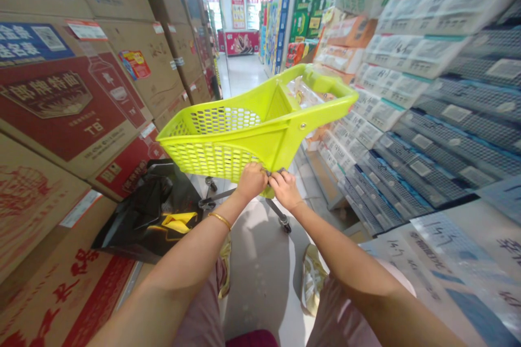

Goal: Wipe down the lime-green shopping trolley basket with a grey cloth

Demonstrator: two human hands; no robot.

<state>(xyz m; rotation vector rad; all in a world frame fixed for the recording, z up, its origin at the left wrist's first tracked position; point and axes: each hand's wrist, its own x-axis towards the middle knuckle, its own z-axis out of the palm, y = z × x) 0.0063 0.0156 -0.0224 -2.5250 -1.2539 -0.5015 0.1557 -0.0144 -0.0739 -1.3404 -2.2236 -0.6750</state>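
A lime-green plastic shopping cart (228, 135) stands tilted in a narrow shop aisle in front of me, with clear-wrapped packets (303, 95) in its far end. My left hand (251, 180) and my right hand (285, 187) are side by side at the cart's near lower edge. Both have fingers curled around a small grey part (274, 173) of the cart frame. A gold bangle (220, 220) sits on my left wrist. The cart's grey wheeled legs (280, 217) show below my hands.
Stacked brown and red cartons (73, 103) wall the left side. A black bag with yellow print (157, 211) lies at their foot. Shelves of flat packaged goods (427, 119) line the right. The pale floor (264, 271) runs ahead to a red display (242, 42). My shoes (312, 279) show below.
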